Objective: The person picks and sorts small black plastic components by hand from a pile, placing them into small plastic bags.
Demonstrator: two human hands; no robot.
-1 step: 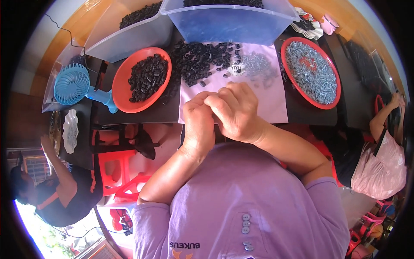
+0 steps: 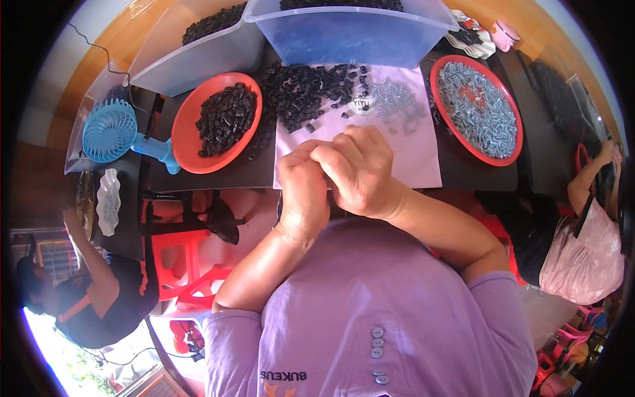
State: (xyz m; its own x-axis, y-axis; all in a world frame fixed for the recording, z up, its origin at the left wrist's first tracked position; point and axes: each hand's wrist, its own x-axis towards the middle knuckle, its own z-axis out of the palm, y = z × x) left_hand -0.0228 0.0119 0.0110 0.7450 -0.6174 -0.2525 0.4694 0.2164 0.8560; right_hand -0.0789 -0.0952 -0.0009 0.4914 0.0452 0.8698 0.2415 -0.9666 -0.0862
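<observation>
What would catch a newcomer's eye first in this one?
First, the left hand and right hand, closed together at the centre, hiding anything in their grip. Then two red bowls flank the pink sheet: the left bowl with black pieces, the right bowl with clear pieces. A blue fan stands out farther left.

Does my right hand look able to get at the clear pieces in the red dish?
Probably yes: nothing visible blocks your right hand from the clear pieces; the red dish is uncovered, though that hand is against your left hand.
</observation>
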